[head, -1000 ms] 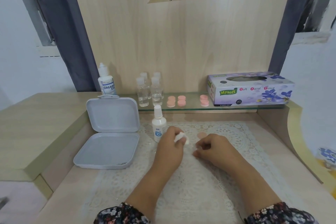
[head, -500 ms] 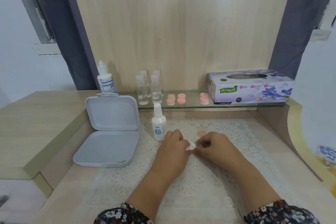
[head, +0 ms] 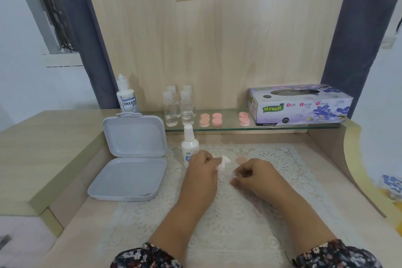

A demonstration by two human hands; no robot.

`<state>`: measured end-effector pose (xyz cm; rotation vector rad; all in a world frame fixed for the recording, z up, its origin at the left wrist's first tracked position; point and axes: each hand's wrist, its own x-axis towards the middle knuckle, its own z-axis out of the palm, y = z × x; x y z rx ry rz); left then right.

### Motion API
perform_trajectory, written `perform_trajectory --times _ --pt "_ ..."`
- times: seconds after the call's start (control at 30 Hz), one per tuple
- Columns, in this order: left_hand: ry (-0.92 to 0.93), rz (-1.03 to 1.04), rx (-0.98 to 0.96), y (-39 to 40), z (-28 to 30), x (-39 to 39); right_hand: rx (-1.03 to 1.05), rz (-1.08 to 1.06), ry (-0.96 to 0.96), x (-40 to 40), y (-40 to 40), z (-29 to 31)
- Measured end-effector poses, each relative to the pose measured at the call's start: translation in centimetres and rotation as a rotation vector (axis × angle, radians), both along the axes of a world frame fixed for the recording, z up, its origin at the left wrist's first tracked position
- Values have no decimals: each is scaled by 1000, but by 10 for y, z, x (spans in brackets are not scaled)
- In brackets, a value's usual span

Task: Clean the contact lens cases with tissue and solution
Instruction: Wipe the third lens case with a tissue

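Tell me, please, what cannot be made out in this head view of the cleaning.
- Whatever the right hand pinches: hidden by its curled fingers.
- Crumpled white tissue in the left hand: blurred by motion.
- White spray bottle: label covered by the left hand.
- White solution bottle: print cut by the grey hinged box lid.

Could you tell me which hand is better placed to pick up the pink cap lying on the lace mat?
Right. The right hand lies just in front of the pink cap, while the left hand holds the tissue.
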<state>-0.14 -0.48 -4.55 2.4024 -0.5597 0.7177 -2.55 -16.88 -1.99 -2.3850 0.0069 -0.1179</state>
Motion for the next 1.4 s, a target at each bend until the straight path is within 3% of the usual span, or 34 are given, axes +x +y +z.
perform_trajectory --times 0.13,0.33,0.43,0.57,0.73,0.8,0.9,1.13,1.4 --pt "-51 -53 254 -2 -5 -6 17 4 -12 0 0 -1" --pt "-64 -34 374 -7 -5 -10 25 4 -28 0 1 -2" --pt "-39 -34 340 -9 -3 -6 15 10 -33 2 1 -4" --pt "128 -46 213 -6 -4 2 3 8 -26 1 1 -2" --pt "308 -30 -169 -7 8 -1 -26 12 -22 0 1 1" --pt "200 -4 -268 -6 10 -2 -33 17 -11 0 0 1" --pt "7 -51 -148 -9 4 -4 -28 21 -7 -1 0 1" --pt "-13 -164 200 -23 -8 -3 -3 51 32 -1 -2 2" --pt "70 -162 241 -24 0 -10 24 75 38 0 -7 3"
